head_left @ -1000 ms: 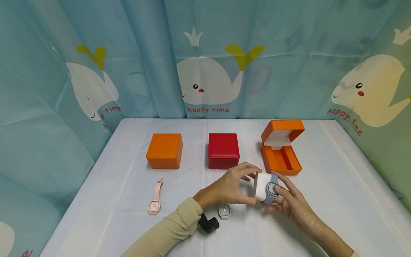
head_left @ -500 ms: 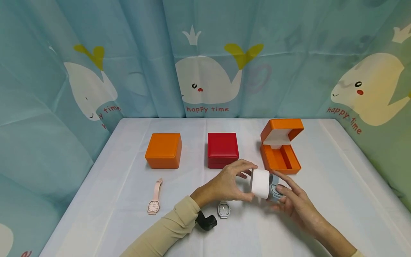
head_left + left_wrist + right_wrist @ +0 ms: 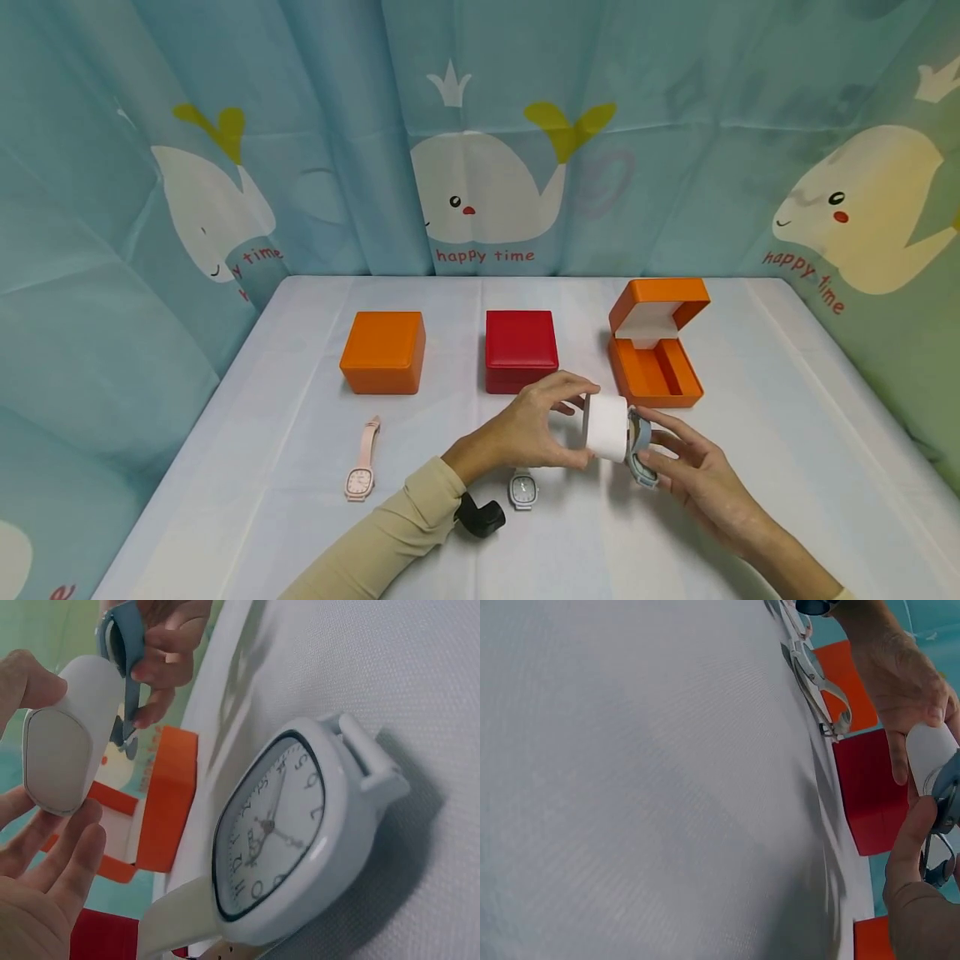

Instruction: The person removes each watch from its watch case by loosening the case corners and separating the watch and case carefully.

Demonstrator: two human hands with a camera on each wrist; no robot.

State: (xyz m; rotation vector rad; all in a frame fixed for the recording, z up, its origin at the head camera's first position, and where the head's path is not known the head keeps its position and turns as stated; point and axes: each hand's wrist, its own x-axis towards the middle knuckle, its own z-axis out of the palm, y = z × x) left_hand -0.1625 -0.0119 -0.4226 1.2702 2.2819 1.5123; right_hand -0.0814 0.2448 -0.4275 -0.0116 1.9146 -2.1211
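My left hand (image 3: 528, 427) holds a white watch cushion (image 3: 606, 427) between thumb and fingertips, above the table. Right beside the cushion's right end, my right hand (image 3: 701, 487) pinches a light blue watch (image 3: 642, 458) with thumb and fingers. In the left wrist view the blue strap (image 3: 132, 664) stands just past the cushion's far end. The right wrist view shows the blue watch only in part, at the frame's edge. Under the left hand, a white watch (image 3: 522, 490) lies face up on the table, its strap mostly hidden by that hand in the head view.
An orange box (image 3: 667, 402) stands with its lid raised behind the right hand. To its left are a closed red box (image 3: 521, 346) and a closed orange box (image 3: 382, 354). A pink watch (image 3: 360, 479) lies at the left. A black device (image 3: 482, 518) shows by the left wrist.
The blue watch was around the cushion; it has slid off the right end and now tilts in the right hand. The left hand has moved slightly left with the cushion.
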